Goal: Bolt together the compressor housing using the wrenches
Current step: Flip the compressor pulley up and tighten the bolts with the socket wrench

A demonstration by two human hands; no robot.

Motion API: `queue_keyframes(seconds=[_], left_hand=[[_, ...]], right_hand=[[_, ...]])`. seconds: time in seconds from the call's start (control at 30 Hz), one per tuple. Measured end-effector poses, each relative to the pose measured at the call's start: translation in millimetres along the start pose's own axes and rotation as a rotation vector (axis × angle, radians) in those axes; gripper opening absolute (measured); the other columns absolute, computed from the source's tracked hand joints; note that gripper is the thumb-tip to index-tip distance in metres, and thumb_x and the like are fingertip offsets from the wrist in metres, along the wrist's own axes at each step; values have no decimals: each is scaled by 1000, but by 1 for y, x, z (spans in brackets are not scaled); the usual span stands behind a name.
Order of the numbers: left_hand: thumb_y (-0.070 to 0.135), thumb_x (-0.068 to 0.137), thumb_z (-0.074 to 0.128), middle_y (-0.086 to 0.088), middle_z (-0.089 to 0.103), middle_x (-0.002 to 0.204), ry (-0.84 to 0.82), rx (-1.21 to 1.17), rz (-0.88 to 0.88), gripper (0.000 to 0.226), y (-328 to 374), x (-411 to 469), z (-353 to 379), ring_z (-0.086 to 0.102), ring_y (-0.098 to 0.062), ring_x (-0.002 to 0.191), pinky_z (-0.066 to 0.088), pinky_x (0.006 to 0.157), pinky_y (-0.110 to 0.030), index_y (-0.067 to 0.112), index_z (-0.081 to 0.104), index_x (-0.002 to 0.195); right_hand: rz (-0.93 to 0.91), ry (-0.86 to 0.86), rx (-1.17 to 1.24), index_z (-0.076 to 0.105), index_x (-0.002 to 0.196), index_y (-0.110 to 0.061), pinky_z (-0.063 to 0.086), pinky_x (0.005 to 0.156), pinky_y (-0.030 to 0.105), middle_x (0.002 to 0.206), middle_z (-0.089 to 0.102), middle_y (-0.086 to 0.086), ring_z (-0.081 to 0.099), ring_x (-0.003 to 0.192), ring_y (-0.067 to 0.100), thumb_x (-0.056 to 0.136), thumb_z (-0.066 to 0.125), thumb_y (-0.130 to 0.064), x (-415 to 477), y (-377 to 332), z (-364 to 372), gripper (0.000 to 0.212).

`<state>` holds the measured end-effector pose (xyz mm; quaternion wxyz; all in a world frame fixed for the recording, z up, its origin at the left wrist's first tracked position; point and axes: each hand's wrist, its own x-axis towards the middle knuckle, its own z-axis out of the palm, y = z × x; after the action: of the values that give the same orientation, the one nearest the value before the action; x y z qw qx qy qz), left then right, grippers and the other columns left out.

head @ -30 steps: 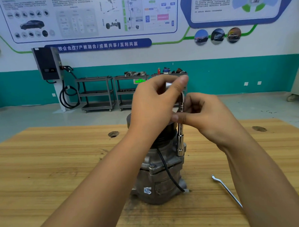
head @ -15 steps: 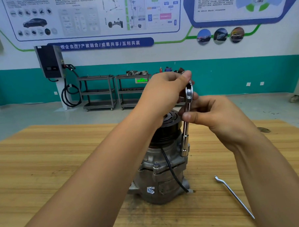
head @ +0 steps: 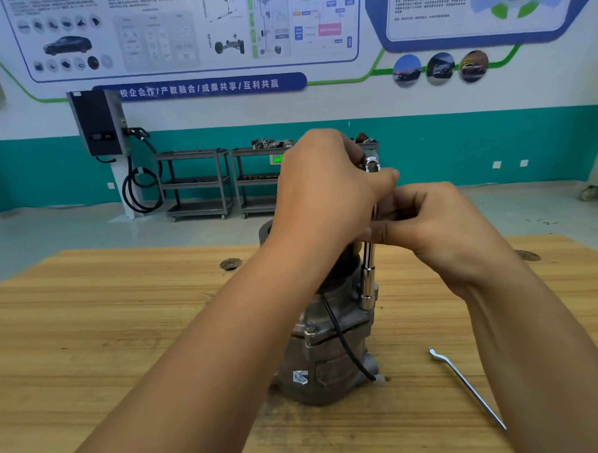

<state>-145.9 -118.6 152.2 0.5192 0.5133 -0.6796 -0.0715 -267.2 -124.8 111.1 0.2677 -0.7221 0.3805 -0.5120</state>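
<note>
Head view, centre frame — our left hand [head: 323, 194] pinching the socket wrench [head: 368, 288] head, right hand [head: 438, 227] curled round its shaft.

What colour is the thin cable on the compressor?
Black; the cable shows best in head view.

compressor [head: 327, 355] on table [head: 107, 337] centre; spare wrench [head: 465, 387] right.

Automotive training workshop: wall posters [head: 186, 32] of car systems, EV charger [head: 98, 127] (wall-mounted), parts trolleys [head: 194, 183], wooden workbench [head: 90, 338].
</note>
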Motion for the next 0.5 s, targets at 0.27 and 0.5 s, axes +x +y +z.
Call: queue_keyframes(seconds=[0.27, 0.5], left_hand=[[18, 87, 64, 13, 67, 101, -435, -211, 168, 20, -13, 9, -23, 61, -2, 99, 46, 91, -23, 32, 68, 102], [20, 96, 44, -2, 65, 97, -663, -401, 261, 18, -22, -2, -27, 61, -19, 90, 50, 79, -31, 23, 61, 103]], right_hand=[[-12, -51, 78, 73, 71, -31, 51, 75, 22, 77, 73, -9, 67, 79, 4, 62, 76, -34, 1, 5, 1, 10], [-22, -120, 121, 74, 78, -22, 48, 83, 32, 82, 75, -1, 70, 85, 11, 77, 72, -12, -1, 4, -2, 9]])
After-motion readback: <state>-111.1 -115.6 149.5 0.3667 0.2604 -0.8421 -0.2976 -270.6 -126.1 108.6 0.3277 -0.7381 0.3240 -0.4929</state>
